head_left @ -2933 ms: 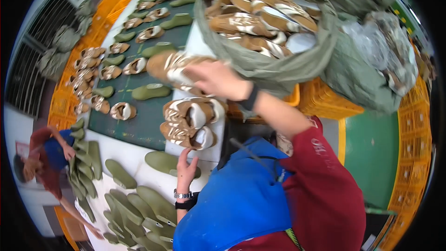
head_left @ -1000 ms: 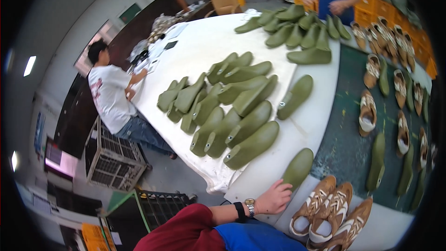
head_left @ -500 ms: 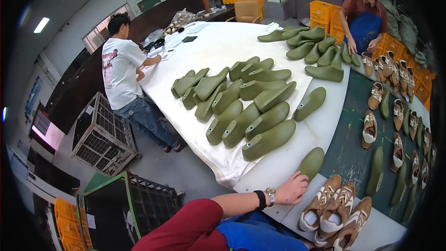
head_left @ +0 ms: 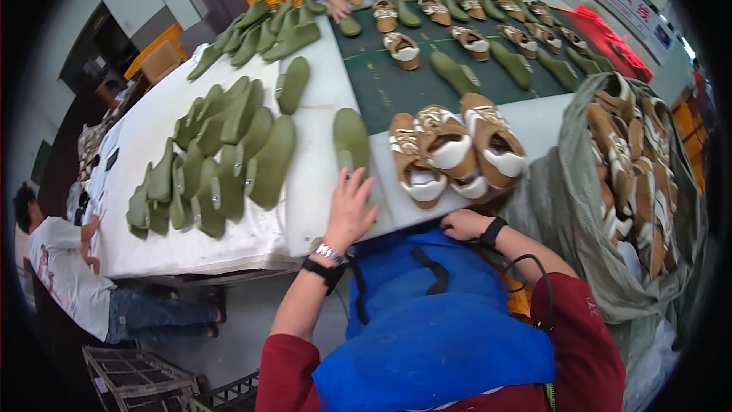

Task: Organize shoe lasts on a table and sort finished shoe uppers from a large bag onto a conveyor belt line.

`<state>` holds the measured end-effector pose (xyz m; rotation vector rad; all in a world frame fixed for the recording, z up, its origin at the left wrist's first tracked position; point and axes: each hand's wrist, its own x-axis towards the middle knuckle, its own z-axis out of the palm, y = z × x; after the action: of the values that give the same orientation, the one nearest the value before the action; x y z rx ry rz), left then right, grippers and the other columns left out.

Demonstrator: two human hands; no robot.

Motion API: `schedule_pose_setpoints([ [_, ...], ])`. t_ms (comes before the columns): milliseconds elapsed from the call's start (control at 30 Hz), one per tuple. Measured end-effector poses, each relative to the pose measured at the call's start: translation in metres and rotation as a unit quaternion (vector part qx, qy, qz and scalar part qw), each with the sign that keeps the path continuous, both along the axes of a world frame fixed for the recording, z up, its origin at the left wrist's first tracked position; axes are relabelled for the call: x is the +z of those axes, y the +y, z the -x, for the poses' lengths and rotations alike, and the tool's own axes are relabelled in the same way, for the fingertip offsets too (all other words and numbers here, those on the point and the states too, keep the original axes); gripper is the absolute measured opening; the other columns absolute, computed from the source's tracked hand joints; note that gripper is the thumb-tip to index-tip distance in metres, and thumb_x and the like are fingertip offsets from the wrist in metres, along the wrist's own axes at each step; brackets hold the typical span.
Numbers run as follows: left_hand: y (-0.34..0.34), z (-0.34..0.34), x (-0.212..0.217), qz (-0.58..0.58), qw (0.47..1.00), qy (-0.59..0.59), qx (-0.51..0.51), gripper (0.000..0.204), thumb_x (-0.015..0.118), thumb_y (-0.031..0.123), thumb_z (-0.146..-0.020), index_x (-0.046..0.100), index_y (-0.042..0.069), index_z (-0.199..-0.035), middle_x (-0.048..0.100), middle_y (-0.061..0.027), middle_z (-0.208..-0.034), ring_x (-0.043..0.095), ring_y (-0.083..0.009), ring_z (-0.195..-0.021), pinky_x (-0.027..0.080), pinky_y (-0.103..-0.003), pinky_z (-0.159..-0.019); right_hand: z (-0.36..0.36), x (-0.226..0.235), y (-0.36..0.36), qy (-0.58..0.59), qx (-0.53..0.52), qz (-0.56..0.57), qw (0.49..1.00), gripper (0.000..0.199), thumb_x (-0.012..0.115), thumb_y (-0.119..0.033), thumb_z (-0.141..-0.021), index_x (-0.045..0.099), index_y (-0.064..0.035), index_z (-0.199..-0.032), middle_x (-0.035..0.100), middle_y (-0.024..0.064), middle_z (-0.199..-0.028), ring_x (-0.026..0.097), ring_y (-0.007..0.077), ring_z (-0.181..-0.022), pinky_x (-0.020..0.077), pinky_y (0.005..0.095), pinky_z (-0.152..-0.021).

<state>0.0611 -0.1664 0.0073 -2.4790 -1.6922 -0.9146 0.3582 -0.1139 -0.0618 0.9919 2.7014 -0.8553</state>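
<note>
My left hand (head_left: 352,204) lies with its fingers apart at the near end of a green shoe last (head_left: 351,136), touching it. That last lies on the white tabletop, its toe pointing away from me. To its right, several brown-and-white sneakers (head_left: 416,164) are bunched at the table's near edge, some leaning on each other. Just below their heels is my right hand (head_left: 467,226), fingers curled at the table edge. What those fingers hold, if anything, is hidden.
Green lasts (head_left: 271,160) cluster on the white cloth at left, with more behind. Sneakers and lasts stand in rows on a green belt (head_left: 374,111). A grey sack of sneakers (head_left: 564,183) stands at right. One co-worker's hand (head_left: 339,8) is across the table; another person (head_left: 69,271) stands left.
My view has swung to the right, bringing my right hand and the sack into sight. My left hand stays by the same last, its fingers now more spread.
</note>
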Motion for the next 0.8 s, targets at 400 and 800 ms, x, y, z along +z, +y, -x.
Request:
schedule_pose_setpoints([
  [400, -0.180, 0.067, -0.145, 0.286, 0.916, -0.185, 0.212, 0.018, 0.055, 0.017, -0.083, 0.066, 0.003, -0.088, 0.065, -0.0198, -0.083, 0.064, -0.0354, -0.078, 0.050, -0.040, -0.067, -0.042, -0.002, -0.044, 0.033, -0.078, 0.097, 0.992, 0.035, 0.057, -0.021, -0.081, 0.062, -0.0057, -0.112, 0.065, 0.0180, -0.099, 0.063, 0.0329, -0.089, 0.0504, 0.0385, -0.080],
  [800, -0.045, 0.083, -0.283, 0.513, 0.849, -0.095, 0.081, 0.032, 0.050, 0.025, -0.084, 0.064, 0.002, -0.100, 0.061, -0.0250, -0.104, 0.060, -0.0366, -0.098, 0.046, -0.043, -0.086, -0.072, -0.016, -0.049, 0.016, -0.216, 0.205, 0.955, 0.034, 0.053, -0.027, -0.088, 0.058, -0.0093, -0.117, 0.065, 0.0130, -0.102, 0.062, 0.0327, -0.091, 0.0495, 0.0380, -0.082],
])
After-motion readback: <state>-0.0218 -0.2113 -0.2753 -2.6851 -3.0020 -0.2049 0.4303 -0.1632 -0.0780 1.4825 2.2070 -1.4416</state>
